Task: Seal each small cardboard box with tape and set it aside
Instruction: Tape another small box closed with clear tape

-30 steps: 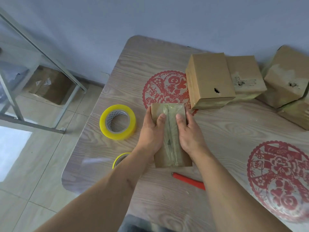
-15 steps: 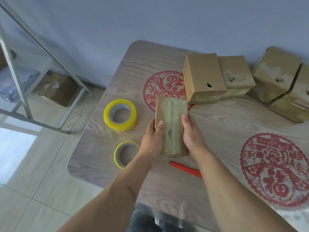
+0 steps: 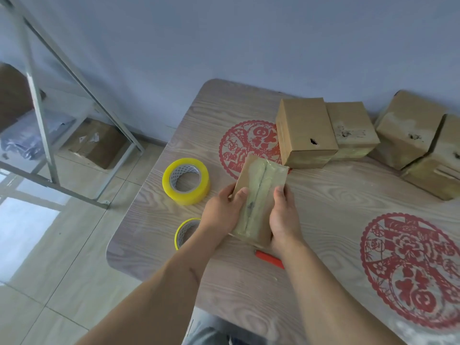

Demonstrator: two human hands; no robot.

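Both of our hands clasp the small cardboard box (image 3: 258,200) from its two long sides: our left hand (image 3: 221,215) curls round the left edge with the thumb laid on the taped top, and our right hand (image 3: 283,217) grips the right edge, thumb likewise on top. The box is held between them over the table (image 3: 323,195), its far end tipped up toward the wall, and a strip of clear tape runs along its centre seam.

Just left of our left hand stands a full roll of yellow tape (image 3: 186,181), and below that hand's wrist a second, thinner tape roll (image 3: 185,232) lies partly hidden by the forearm. Near our right wrist, on the side toward us, a red cutter (image 3: 270,259) lies on the wood.

Beyond the held box, a red paper-cut roundel (image 3: 245,145) is partly covered by it and by a taped box (image 3: 306,131) standing just past our fingers. A second box (image 3: 351,130) touches it on the right, and further right two more boxes (image 3: 420,140) lean together by the wall.

To the right of our right arm lies a larger red roundel (image 3: 413,270) bearing the character 福. No other writing can be read.

Far left of our hands, on the floor under a metal rack (image 3: 42,135), sits a brown carton (image 3: 97,143) with small labels too blurred to read.
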